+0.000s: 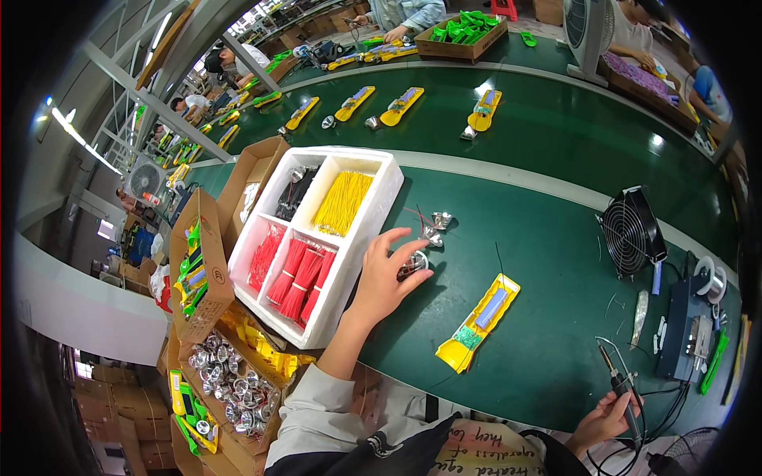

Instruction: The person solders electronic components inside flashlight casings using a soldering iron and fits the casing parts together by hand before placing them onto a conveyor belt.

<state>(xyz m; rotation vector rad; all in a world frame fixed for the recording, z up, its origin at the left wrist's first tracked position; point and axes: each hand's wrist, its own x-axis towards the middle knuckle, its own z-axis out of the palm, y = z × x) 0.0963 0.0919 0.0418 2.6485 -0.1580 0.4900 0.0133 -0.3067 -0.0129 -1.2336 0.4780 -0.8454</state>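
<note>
My left hand (389, 274) is closed round a small silver lamp reflector (414, 262), thumb and fingers curved about its rim, just above the green table. Two more silver reflectors (433, 236) with thin wires lie just beyond the fingertips. At the lower right, my right hand (607, 420) grips a soldering iron (615, 371) with its tip pointing up and away. Between the hands lies an open yellow flashlight housing (479, 324), holding a purple battery (491, 308) and a green circuit board (467, 337). A dark wire rises from its far end.
A white foam tray (361, 258) holds bundles of red, yellow and black wires. Left of it stand cardboard boxes with reflectors (226, 377) and housings. A black fan (631, 230), solder spool (710, 282) and soldering station (683, 333) are at right. Beyond runs a green conveyor (444, 151) carrying housings; co-workers sit farther off.
</note>
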